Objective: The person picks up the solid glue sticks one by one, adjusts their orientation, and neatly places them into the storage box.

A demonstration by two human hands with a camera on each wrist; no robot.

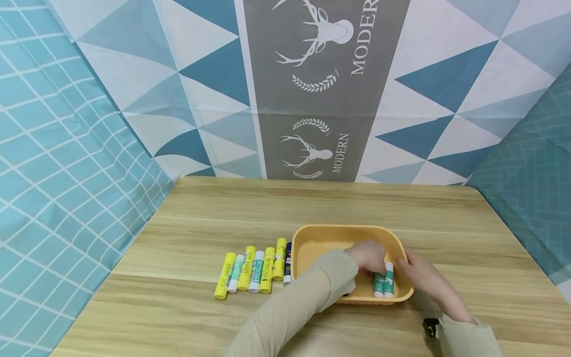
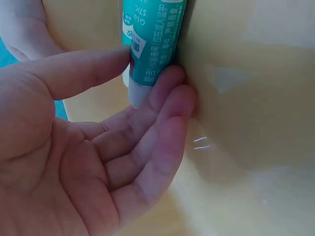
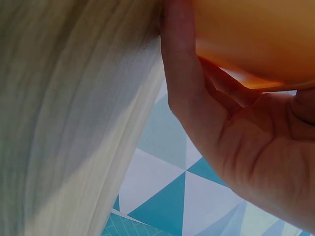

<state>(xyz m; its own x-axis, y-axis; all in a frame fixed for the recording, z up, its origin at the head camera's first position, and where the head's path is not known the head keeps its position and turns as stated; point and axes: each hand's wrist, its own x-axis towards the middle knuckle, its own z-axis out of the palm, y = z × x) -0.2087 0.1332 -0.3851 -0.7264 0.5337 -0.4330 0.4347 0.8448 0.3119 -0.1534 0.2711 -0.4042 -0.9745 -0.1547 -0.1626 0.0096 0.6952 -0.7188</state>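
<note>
My left hand [image 1: 368,255] reaches into a yellow-orange plastic tray [image 1: 339,229]. Its thumb and fingertips close around a green glue stick [image 2: 153,46] with a white end. Inside the tray's right end, two green-and-white glue sticks lie side by side, the right one [image 1: 389,282] next to the one under my left fingers. My right hand [image 1: 421,277] grips the tray's right rim; in the right wrist view its fingers lie along the outside of the wall. The left sleeve [image 1: 308,297] hides part of the tray's front and inside.
Left of the tray, several glue sticks lie in a row on the wooden table [image 1: 178,307]: yellow ones [image 1: 225,275], green-and-white ones [image 1: 256,271] and a dark blue one [image 1: 288,263] against the tray's wall. Patterned cloth [image 1: 209,99] hangs behind the table and at both sides.
</note>
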